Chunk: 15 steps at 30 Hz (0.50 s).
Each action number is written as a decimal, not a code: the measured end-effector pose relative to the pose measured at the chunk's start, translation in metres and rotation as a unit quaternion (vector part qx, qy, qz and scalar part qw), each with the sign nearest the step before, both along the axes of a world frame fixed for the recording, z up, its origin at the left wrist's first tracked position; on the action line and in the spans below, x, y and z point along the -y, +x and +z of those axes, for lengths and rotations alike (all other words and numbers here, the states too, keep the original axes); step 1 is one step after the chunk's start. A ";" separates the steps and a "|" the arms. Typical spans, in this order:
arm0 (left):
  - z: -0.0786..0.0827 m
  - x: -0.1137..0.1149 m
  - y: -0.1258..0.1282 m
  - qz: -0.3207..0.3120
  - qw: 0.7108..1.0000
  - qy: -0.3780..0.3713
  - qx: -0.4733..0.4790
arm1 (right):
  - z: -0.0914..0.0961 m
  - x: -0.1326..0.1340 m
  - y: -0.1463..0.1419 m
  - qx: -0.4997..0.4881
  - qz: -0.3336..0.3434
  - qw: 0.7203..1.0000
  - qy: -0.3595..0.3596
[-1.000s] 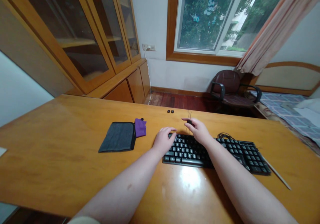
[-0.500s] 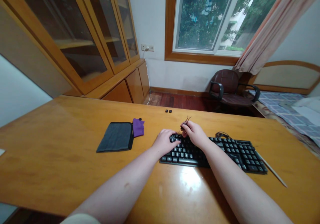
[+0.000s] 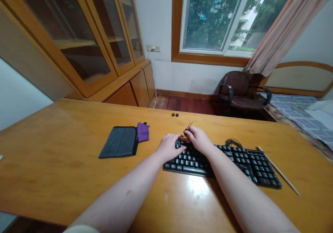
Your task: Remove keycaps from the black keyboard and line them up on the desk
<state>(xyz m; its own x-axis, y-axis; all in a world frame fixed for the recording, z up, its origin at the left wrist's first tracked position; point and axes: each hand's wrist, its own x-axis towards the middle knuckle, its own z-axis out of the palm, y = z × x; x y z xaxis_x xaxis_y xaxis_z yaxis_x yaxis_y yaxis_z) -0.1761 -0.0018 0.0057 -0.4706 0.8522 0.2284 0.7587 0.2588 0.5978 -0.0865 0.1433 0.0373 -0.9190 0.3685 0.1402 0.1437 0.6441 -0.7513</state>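
A black keyboard (image 3: 234,161) lies on the wooden desk (image 3: 65,163). My left hand (image 3: 169,147) rests on its upper left corner, fingers curled onto the keys. My right hand (image 3: 198,139) is closed in a pinch on a small wire-like tool (image 3: 189,125) whose thin prongs stick up above the fingers; it sits over the keyboard's top-left keys, touching my left hand. Two small black keycaps (image 3: 175,115) lie apart near the desk's far edge.
A dark grey pouch (image 3: 120,142) with a purple cloth (image 3: 143,132) lies left of the keyboard. A thin wooden stick (image 3: 278,170) lies at the keyboard's right. The keyboard cable (image 3: 232,143) coils behind it. A brown armchair (image 3: 238,92) stands beyond the desk.
My right hand picked the wire tool off the desk behind the keyboard and brought it back and left onto the top-left keys, next to my left hand. The view shifted slightly.
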 end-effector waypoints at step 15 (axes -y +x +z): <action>-0.003 -0.008 0.003 -0.008 1.000 -0.028 -0.011 | -0.005 0.000 0.009 -0.043 0.182 0.977 0.099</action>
<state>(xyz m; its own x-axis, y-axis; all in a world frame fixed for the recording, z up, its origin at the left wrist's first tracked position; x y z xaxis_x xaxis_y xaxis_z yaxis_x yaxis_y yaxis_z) -0.1728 0.0058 0.0026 -0.4518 0.8717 0.1896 0.7756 0.2788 0.5663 -0.0771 0.1438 0.0321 -0.9657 -0.0229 0.2585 -0.1804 0.7752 -0.6054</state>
